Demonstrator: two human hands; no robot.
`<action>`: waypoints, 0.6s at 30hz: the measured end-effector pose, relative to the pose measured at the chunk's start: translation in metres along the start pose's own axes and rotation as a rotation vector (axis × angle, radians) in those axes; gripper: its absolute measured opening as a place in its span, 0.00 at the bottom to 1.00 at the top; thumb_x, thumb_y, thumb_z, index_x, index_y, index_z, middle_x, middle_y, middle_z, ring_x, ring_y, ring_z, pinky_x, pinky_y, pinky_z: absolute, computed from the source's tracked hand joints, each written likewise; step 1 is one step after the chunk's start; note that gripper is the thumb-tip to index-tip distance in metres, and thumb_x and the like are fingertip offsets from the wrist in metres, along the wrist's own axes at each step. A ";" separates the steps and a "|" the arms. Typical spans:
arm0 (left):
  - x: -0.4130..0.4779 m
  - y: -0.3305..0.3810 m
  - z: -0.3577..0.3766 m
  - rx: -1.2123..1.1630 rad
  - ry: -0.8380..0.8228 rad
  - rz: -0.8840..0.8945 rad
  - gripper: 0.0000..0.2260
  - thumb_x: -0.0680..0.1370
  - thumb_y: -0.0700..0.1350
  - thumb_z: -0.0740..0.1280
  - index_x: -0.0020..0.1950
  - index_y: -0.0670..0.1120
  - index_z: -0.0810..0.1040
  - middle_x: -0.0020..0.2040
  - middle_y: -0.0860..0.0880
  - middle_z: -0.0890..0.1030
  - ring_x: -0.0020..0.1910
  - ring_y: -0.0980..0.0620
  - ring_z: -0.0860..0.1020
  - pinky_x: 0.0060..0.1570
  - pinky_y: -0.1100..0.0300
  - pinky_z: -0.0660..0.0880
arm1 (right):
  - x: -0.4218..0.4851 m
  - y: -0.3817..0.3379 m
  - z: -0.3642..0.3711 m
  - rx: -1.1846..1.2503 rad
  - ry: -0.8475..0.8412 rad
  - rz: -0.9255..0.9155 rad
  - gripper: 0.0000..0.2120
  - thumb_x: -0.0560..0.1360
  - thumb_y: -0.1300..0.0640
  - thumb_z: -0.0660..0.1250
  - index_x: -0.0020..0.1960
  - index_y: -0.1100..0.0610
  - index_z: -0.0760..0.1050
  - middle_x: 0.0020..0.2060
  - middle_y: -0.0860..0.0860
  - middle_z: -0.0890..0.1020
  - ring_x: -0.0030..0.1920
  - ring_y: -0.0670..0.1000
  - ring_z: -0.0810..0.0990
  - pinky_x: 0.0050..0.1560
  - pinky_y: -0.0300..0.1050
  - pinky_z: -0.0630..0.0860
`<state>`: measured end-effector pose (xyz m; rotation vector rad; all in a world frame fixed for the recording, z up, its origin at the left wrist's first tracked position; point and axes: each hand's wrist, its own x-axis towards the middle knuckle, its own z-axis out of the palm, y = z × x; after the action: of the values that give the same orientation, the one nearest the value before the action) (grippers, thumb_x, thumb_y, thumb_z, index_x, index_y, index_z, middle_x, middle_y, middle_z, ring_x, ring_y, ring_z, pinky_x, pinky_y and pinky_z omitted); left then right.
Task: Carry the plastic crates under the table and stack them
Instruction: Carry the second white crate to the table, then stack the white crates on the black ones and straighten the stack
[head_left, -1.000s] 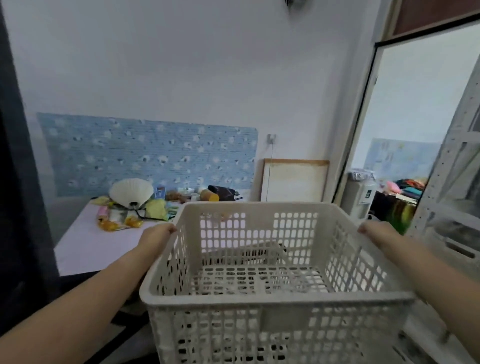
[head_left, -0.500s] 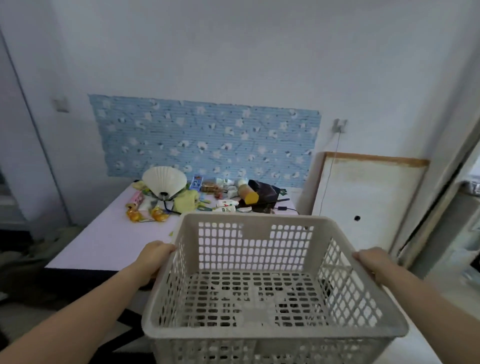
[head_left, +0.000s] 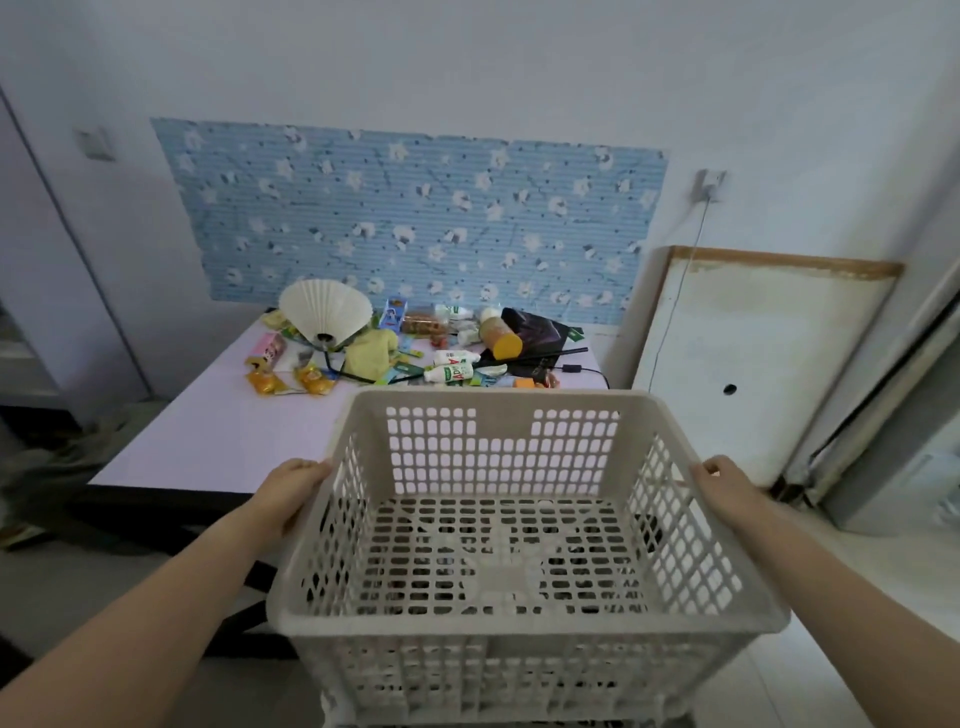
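An empty white perforated plastic crate (head_left: 498, 457) hangs in the air in front of me, its open top towards the camera. My left hand (head_left: 291, 488) grips its left rim and my right hand (head_left: 727, 488) grips its right rim. Beyond it stands a white-topped table (head_left: 218, 441) against the wall; the crate's far edge overlaps the table's near right corner. The space under the table is dark, mostly hidden by the crate and my left arm.
On the table's far end lie a white folding fan (head_left: 324, 312), snack packets, small bottles and a black bag (head_left: 530, 330). A white board (head_left: 753, 353) leans on the wall at right, beside a door frame (head_left: 883, 374). Pale floor shows at right.
The view has swung left from the doorway and shelf to the table. The crate, held the same way in both hands, has come closer to the table and sits lower in view.
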<state>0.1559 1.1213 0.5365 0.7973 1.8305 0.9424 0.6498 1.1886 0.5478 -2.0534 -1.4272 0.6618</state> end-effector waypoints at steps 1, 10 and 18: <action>-0.004 -0.006 -0.004 -0.060 -0.015 -0.002 0.17 0.77 0.54 0.69 0.54 0.41 0.77 0.49 0.38 0.82 0.49 0.37 0.82 0.52 0.44 0.79 | -0.008 0.003 -0.003 0.020 -0.017 0.002 0.11 0.81 0.53 0.55 0.46 0.60 0.68 0.40 0.54 0.72 0.40 0.56 0.72 0.42 0.48 0.67; -0.060 -0.129 0.003 0.038 -0.205 0.097 0.14 0.79 0.33 0.64 0.64 0.40 0.75 0.59 0.37 0.79 0.54 0.40 0.79 0.53 0.42 0.78 | -0.126 0.076 -0.030 0.518 -0.230 0.186 0.19 0.81 0.43 0.54 0.66 0.52 0.71 0.63 0.53 0.76 0.60 0.56 0.76 0.56 0.54 0.75; -0.104 -0.195 0.037 0.021 -0.234 0.144 0.26 0.78 0.33 0.65 0.74 0.46 0.62 0.66 0.49 0.71 0.68 0.46 0.69 0.58 0.52 0.71 | -0.187 0.108 0.035 0.622 -0.111 0.109 0.52 0.62 0.19 0.46 0.77 0.50 0.57 0.73 0.47 0.64 0.72 0.51 0.65 0.70 0.57 0.60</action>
<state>0.2040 0.9487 0.4023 1.0189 1.5991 0.8814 0.6406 0.9863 0.4647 -1.6214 -0.9945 1.1167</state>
